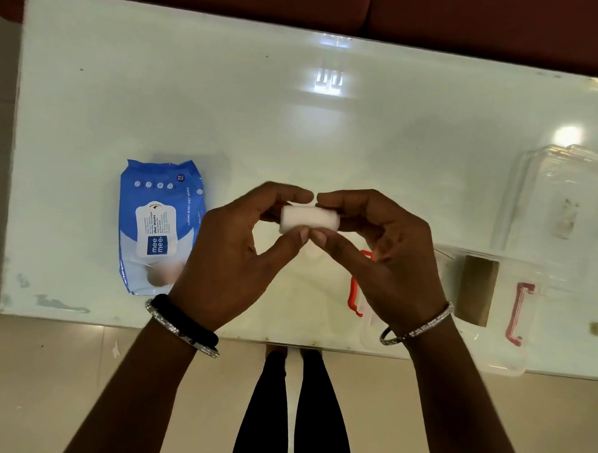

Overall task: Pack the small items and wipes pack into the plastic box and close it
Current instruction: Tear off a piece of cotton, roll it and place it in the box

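Note:
Both hands hold a small white roll above the middle of the glass table. My left hand pinches its left end and my right hand pinches its right end. The blue wet wipes pack lies flat on the table to the left of my left hand. A clear plastic lid with red clips lies at the front right, partly hidden behind my right wrist. The clear plastic box stands farther back on the right.
The white glass table has its front edge close to my wrists. A brown rectangular block shows through the clear lid. Dark red upholstery runs along the far side. My legs and tiled floor are below.

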